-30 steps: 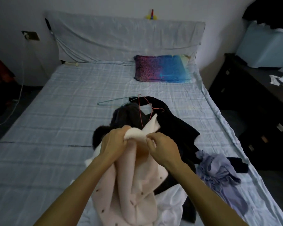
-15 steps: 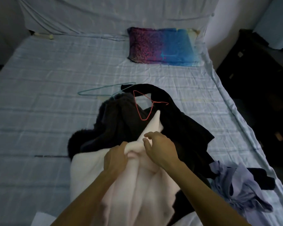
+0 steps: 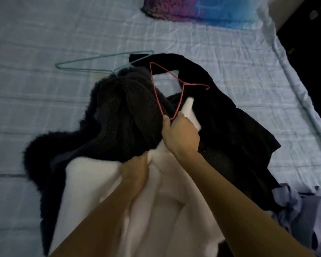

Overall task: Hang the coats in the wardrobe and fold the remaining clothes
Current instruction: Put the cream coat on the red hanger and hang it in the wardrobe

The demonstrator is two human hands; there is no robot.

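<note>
**Item: pink coat (image 3: 165, 210), hanging step, hanger not yet inside it.** The coat lies at 6 o'clock of my view on the bed sheet (image 3: 44, 108). Its top edge runs up to the dark pile at centre.

**Hazards, as I judge them**
- The red hanger (image 3: 183, 86) lies at 12 o'clock of the right hand (image 3: 180, 134), across the dark fleece coat (image 3: 122, 112) and the black garment (image 3: 230, 123). Its hook points to 3 o'clock, onto the black cloth. If I lift it carelessly, the hook may snag and drag that garment along.
- The wire is thin. A shallow hold on its lower corner could let it twist or slip out.
- The pink collar is bunched in the left hand (image 3: 135, 171). If it stays gathered, the hanger's shoulders may not enter cleanly, or the coat may slide off.
- The green hanger (image 3: 58, 65), at 10 o'clock of the pile, has its neck tucked against the fleece, so it could be pulled along too.

**Fingers**
- Left: curled tight around a fold of pink fabric at the collar.
- Right: the thumb (image 3: 166, 121) is stretched out, with its tip touching the hanger's lower corner. The wire runs into the cleft beside the forefinger. The other fingers are hidden behind the back of the hand, over a pale collar tip, so I cannot tell whether the pinch has closed.

**Also present:** lavender clothes (image 3: 300, 206) at 4 o'clock; pillow (image 3: 202, 10) at 1 o'clock.
</note>
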